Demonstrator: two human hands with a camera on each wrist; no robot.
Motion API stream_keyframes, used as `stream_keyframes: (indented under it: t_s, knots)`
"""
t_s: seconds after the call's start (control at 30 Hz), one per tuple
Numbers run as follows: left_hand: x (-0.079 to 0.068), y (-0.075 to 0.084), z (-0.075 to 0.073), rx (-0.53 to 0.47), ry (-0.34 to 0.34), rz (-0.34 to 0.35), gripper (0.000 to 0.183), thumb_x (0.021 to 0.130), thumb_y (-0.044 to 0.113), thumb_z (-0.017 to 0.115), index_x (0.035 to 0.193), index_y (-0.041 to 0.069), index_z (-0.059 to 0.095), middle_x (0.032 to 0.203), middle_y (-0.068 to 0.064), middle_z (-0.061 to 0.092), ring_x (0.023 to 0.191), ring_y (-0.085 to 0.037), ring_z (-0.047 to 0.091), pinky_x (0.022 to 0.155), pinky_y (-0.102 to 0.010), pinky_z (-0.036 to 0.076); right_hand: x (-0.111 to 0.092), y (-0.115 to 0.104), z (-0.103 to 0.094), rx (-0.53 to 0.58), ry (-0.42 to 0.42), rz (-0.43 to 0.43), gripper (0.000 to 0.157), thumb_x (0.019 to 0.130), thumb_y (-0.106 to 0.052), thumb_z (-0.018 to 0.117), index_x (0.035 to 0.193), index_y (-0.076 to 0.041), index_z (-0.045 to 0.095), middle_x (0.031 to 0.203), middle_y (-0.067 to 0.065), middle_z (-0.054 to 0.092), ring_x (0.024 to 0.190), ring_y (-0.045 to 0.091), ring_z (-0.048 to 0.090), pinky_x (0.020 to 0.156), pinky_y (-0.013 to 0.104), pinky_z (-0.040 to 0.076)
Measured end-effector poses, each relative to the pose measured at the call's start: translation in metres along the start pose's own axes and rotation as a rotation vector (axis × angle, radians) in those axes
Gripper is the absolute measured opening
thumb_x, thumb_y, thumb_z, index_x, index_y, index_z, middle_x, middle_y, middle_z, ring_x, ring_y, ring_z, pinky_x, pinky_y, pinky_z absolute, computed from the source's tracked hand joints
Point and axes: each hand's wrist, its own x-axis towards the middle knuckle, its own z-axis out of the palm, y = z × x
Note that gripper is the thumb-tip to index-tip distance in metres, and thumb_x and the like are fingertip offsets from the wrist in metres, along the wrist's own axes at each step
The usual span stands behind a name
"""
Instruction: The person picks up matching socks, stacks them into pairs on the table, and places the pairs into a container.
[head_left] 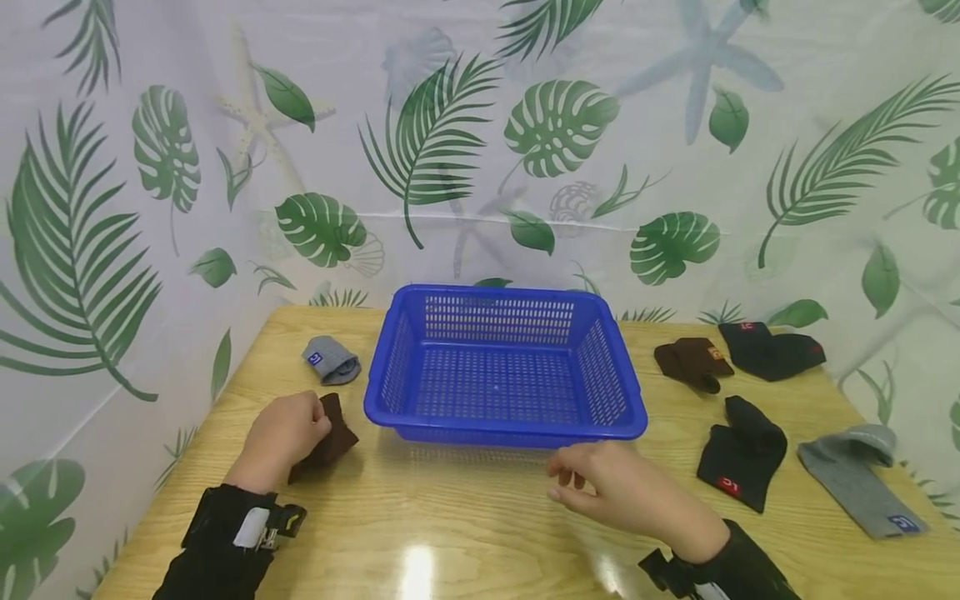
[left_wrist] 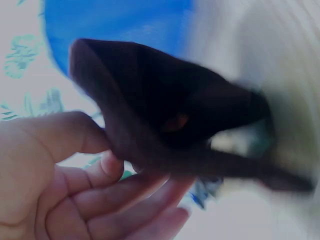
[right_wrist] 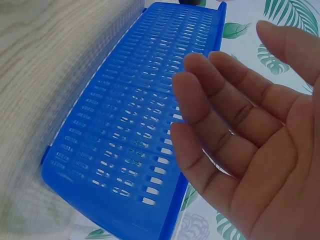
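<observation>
Brown sock [head_left: 330,450] and left hand [head_left: 281,437] were together in the lower left of the head frame, and the hand was pinching the sock. The right hand [head_left: 611,487] was loose and softly bent, near the blue basket [head_left: 517,428] in the middle. A gray sock [head_left: 324,352] (all bunched up) sat at the left of the desk [head_left: 465,517].

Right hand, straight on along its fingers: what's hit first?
Likely the near side of the blue basket; the right hand's height is hard to judge, so it might pass over.
</observation>
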Motion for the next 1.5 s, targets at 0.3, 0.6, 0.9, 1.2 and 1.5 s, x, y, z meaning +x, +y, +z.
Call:
stream_keyframes:
  t_s: [0.3, 0.6, 0.9, 1.2, 1.5]
  knots:
    - [-0.024, 0.042, -0.009, -0.48, -0.147, 0.235, 0.006, 0.089, 0.003, 0.063, 0.088, 0.004, 0.057, 0.074, -0.001, 0.064, 0.068, -0.013, 0.06, 0.06, -0.029, 0.048, -0.003, -0.001, 0.004, 0.03, -0.008, -0.013, 0.016, 0.093, -0.022, 0.066, 0.101, -0.008, 0.069, 0.088, -0.008, 0.066, 0.077, 0.001, 0.058, 0.067, 0.023, 0.052]
    - [-0.043, 0.112, 0.005, -0.544, 0.069, 0.649, 0.015, 0.089, 0.001, 0.064, 0.103, 0.006, 0.066, 0.089, -0.002, 0.07, 0.076, -0.009, 0.065, 0.067, -0.022, 0.054, 0.006, -0.02, 0.016, 0.107, 0.144, -0.039, 0.045, 0.091, -0.03, 0.069, 0.128, -0.007, 0.055, 0.116, 0.004, 0.064, 0.094, 0.013, 0.062, 0.078, 0.032, 0.054]
    - [-0.038, 0.118, 0.04, -0.06, 0.027, 0.712, 0.024, 0.086, 0.022, 0.074, 0.106, 0.008, 0.069, 0.098, -0.003, 0.069, 0.09, -0.017, 0.065, 0.081, -0.032, 0.053, 0.015, -0.025, 0.018, -0.124, 0.137, 0.005, 0.027, 0.087, -0.022, 0.072, 0.108, -0.007, 0.066, 0.099, 0.003, 0.069, 0.088, 0.017, 0.065, 0.075, 0.033, 0.054]
    - [-0.018, 0.102, 0.064, -0.094, -0.118, 0.523, 0.029, 0.081, 0.018, 0.077, 0.106, 0.004, 0.069, 0.101, -0.01, 0.07, 0.096, -0.029, 0.066, 0.085, -0.044, 0.052, 0.023, -0.028, 0.028, -0.21, 0.147, 0.032, 0.03, 0.086, -0.025, 0.074, 0.108, -0.007, 0.066, 0.088, 0.0, 0.065, 0.078, 0.013, 0.062, 0.067, 0.031, 0.052]
    - [-0.001, 0.113, 0.094, 0.028, -0.17, 0.56, 0.043, 0.064, 0.021, 0.089, 0.101, 0.014, 0.068, 0.099, -0.001, 0.066, 0.095, -0.021, 0.062, 0.085, -0.036, 0.05, 0.035, -0.014, 0.052, -0.222, -0.06, 0.124, 0.016, 0.078, -0.018, 0.078, 0.089, -0.011, 0.069, 0.075, -0.002, 0.062, 0.067, 0.013, 0.059, 0.059, 0.031, 0.048]
